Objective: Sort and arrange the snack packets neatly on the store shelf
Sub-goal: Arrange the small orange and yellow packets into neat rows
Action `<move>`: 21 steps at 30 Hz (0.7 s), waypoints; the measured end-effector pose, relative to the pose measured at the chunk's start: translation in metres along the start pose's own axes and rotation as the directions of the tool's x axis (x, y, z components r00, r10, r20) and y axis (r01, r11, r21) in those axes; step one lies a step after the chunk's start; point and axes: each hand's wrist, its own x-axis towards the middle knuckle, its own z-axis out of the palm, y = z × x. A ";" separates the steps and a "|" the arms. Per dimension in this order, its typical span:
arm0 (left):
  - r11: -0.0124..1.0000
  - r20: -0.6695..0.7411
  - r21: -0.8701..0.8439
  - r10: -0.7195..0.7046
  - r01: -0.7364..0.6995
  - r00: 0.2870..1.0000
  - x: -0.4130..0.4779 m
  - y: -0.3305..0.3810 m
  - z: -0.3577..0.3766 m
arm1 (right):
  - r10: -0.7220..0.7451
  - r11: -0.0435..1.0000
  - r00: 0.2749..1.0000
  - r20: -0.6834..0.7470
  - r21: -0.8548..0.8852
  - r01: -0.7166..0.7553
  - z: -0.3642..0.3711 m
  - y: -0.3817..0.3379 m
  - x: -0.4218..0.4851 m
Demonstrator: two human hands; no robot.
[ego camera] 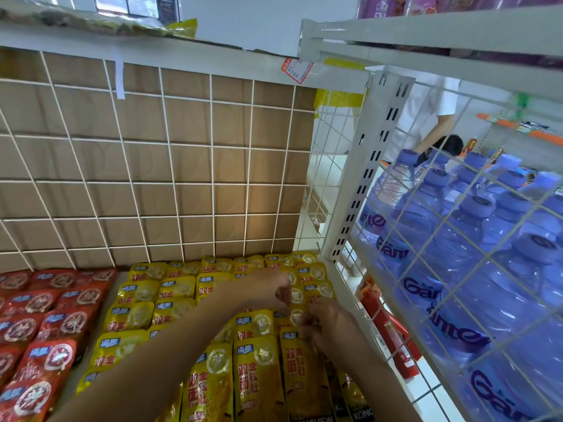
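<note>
Lower centre: left hand [272, 289] and right hand [327, 324] meet over rowed yellow packets [134, 318]. Red packets [36, 324] lower left. Grip blurred.

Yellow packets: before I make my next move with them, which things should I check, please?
1. Both hands at the yellow packets, left hand and right hand: ok.
2. Firm hold on one packet: cannot tell, too blurred.
3. Left columns straight: ok.
4. Front packets lying flat: not ok, they overlap.
5. Red packets kept apart from yellow: ok.
</note>
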 end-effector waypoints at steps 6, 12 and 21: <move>0.998 -0.018 -0.063 -0.018 0.017 1.000 0.000 0.001 0.003 | -0.059 0.997 0.998 0.037 -0.053 0.061 0.003 -0.003 -0.002; 0.998 -0.053 -0.058 -0.029 0.026 0.998 -0.002 -0.001 0.008 | -0.076 0.991 0.996 0.038 -0.110 0.080 0.001 -0.005 -0.003; 0.996 -0.090 -0.088 -0.043 0.035 0.995 -0.005 0.000 0.012 | -0.058 0.992 0.998 0.032 -0.110 0.062 0.001 -0.006 -0.003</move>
